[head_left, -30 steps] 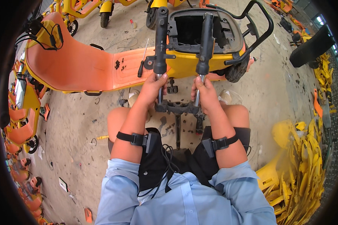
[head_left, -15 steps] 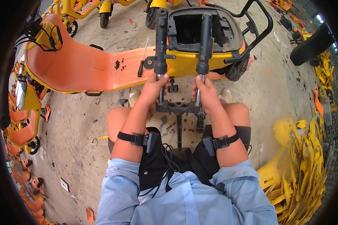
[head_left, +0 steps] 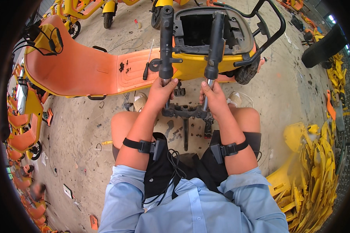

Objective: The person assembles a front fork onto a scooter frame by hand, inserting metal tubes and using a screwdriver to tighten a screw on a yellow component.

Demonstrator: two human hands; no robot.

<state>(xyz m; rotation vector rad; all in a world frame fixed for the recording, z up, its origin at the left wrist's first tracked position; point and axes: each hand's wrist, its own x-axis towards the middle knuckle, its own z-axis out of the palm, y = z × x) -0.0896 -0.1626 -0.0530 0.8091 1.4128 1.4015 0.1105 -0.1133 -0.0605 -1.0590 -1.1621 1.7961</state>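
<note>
The left hand (head_left: 160,94) has shifted its thumb (head_left: 174,82) inward; it and the right hand (head_left: 216,98) grip the front fork (head_left: 184,112), barely moved before the scooter (head_left: 81,73), so control seems steady.

It's black and silver on the fork (head_left: 211,68), upper centre; orange and yellow across the scooter (head_left: 77,70); plain light blue on the shirt (head_left: 175,209), bottom centre!

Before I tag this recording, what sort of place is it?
Probably a scooter repair or dismantling workshop, judging by the unmounted front fork, the orange-and-yellow scooter and the heap of yellow panels.
</note>
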